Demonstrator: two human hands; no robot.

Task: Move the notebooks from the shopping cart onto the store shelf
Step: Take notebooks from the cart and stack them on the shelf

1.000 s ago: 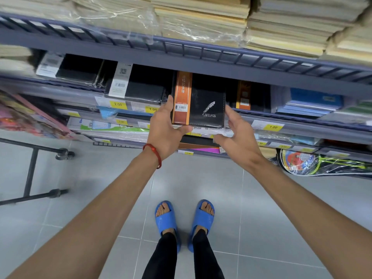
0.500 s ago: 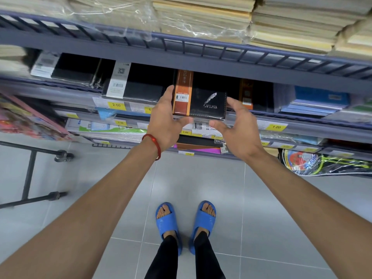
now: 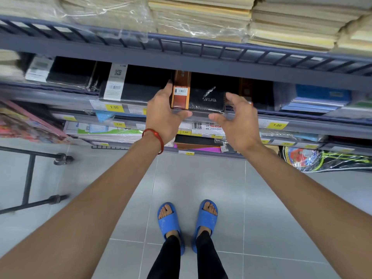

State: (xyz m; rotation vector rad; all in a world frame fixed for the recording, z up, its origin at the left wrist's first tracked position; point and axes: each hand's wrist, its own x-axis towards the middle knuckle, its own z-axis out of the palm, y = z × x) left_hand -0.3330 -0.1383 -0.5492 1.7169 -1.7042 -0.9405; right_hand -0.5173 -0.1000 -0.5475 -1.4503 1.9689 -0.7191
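A black notebook (image 3: 205, 97) with an orange-brown band and a silver feather logo lies flat on the middle grey shelf (image 3: 302, 121), pushed in behind the price rail. My left hand (image 3: 163, 115), with a red cord on its wrist, has its fingers against the notebook's left edge and its thumb at the front edge. My right hand (image 3: 235, 121) hovers spread just off the notebook's right front corner, holding nothing. Only the black wheeled frame of the shopping cart (image 3: 30, 178) shows at the left; its basket is out of view.
Black notebooks (image 3: 138, 91) lie to the left on the same shelf and blue ones (image 3: 318, 99) to the right. Wrapped paper stacks (image 3: 201, 17) fill the shelf above. Lower shelves hold stationery and a racket pack (image 3: 322, 160). My blue sandals (image 3: 187, 222) stand on grey floor tiles.
Both hands pushed the notebook farther back onto the shelf. The right hand has let go and opened; the left hand stays at the notebook's left edge.
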